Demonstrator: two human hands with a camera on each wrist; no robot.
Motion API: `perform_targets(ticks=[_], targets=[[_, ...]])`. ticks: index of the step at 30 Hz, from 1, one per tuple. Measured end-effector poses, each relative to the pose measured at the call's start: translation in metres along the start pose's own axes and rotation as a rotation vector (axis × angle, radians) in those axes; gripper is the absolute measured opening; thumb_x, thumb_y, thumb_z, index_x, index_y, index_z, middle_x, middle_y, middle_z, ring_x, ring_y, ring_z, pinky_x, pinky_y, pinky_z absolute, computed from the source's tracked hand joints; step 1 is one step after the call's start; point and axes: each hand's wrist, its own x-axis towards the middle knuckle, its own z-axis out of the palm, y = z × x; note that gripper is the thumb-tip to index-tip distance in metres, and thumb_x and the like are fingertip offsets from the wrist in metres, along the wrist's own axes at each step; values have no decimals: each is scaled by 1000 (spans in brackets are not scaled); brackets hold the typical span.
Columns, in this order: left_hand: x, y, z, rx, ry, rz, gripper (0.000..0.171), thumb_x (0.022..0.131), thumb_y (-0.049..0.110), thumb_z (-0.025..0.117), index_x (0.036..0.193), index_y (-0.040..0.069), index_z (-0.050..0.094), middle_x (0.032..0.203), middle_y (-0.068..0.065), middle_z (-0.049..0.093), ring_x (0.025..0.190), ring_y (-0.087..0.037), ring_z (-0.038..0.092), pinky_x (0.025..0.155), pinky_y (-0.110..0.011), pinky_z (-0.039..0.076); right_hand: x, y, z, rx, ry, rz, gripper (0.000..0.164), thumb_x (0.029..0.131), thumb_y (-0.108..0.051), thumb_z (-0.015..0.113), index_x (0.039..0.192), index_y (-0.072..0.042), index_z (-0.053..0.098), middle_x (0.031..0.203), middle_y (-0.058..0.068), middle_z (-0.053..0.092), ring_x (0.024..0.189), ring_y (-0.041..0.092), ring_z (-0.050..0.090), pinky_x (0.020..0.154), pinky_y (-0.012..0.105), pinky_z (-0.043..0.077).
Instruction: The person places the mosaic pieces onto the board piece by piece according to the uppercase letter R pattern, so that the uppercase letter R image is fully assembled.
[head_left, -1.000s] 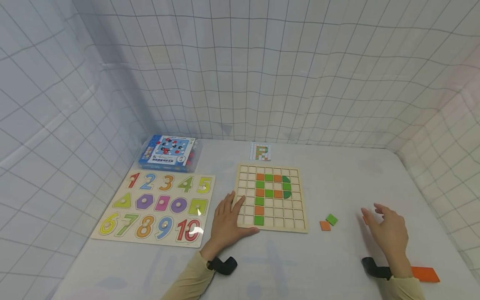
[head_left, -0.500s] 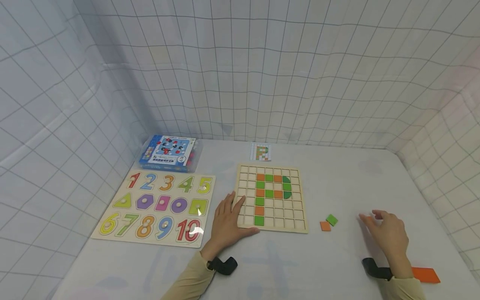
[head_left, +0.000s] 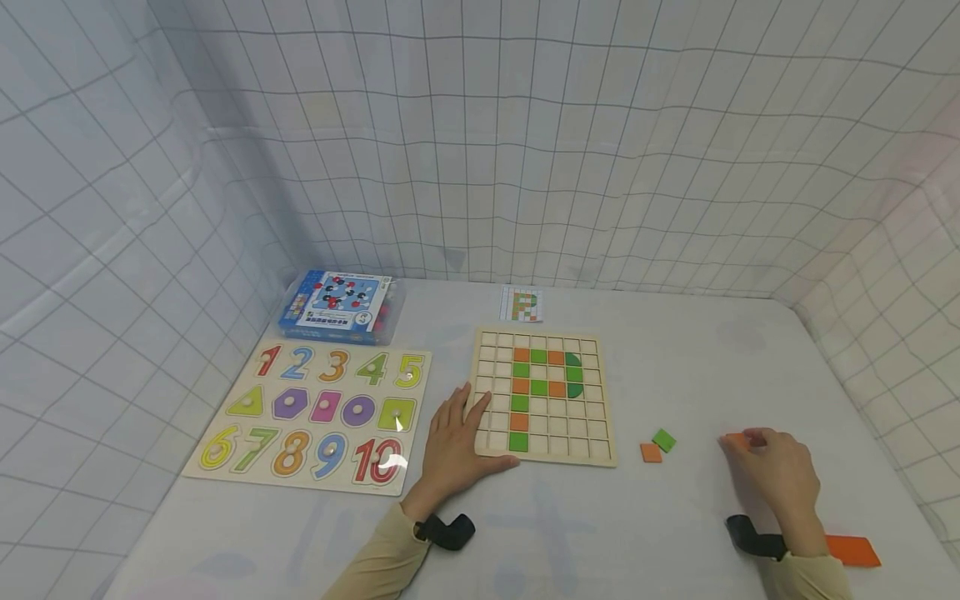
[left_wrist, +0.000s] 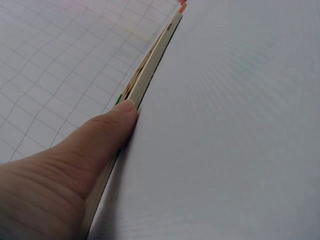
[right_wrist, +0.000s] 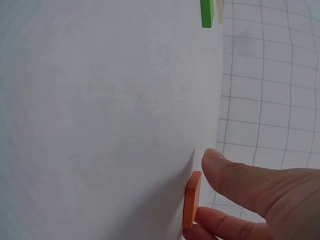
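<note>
My left hand [head_left: 452,446] rests at the near left corner of a wooden grid board [head_left: 588,429], fingers over its left side. In the left wrist view the thumb [left_wrist: 112,125] presses along the board's edge. Green and orange tiles [head_left: 519,403] in the board form a letter P. At the right, my right hand [head_left: 783,475] is over an orange square tile [right_wrist: 192,200] on the table. Its fingertips [right_wrist: 202,227] are right at one end of the tile, and the thumb stands a little apart from the other. A loose orange tile [head_left: 651,452] and green tile [head_left: 663,440] lie left of this hand.
A number-and-shape puzzle board [head_left: 307,417] lies at the left, with a blue boxed set [head_left: 337,307] behind it. Behind the grid board is a small pattern card [head_left: 521,303]. A larger orange piece [head_left: 853,551] lies beside the right wrist.
My right hand has lowered slightly, and its fingers have drawn in around the orange tile, which now shows more between thumb and fingers. The left hand has stayed still.
</note>
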Motion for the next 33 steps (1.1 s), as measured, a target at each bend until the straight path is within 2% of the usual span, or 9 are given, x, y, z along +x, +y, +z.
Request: perform_targets(ticks=[6, 10, 18, 25, 33], targets=[[0, 0, 0, 2, 4, 4, 103, 64, 66, 73, 146, 13, 39, 152, -16, 22, 139, -33, 17, 110, -50, 15, 0, 1, -1, 0, 18, -25, 55, 88, -41, 65, 105, 11, 63, 98, 29, 60, 86, 42, 55, 48, 36, 45], [0, 0, 0, 0, 6, 5, 104, 64, 67, 73, 146, 13, 38, 152, -16, 22, 138, -33, 17, 109, -50, 15, 1, 2, 0, 2, 30, -34, 50, 88, -37, 66, 103, 11, 63, 97, 28, 61, 84, 42, 58, 46, 33, 44], [0, -1, 2, 7, 6, 6, 104, 64, 67, 72, 146, 14, 38, 152, -16, 21, 139, -32, 16, 110, -49, 14, 3, 4, 2, 39, 27, -24, 48, 89, -36, 65, 103, 9, 61, 97, 27, 62, 83, 41, 59, 48, 33, 42], [1, -2, 3, 3, 10, 11, 105, 64, 67, 73, 146, 13, 37, 152, -16, 20, 139, -32, 16, 110, -49, 14, 3, 1, 2, 78, 19, 2, 39, 89, -32, 65, 104, 3, 56, 100, 28, 61, 80, 38, 60, 49, 30, 38], [1, -2, 3, 9, 8, 10, 105, 64, 68, 72, 146, 13, 37, 152, -15, 20, 139, -32, 16, 110, -49, 14, 2, -7, 7, 130, 119, 7, 30, 82, -24, 74, 96, 0, 63, 85, 18, 66, 67, 29, 59, 46, 30, 37]])
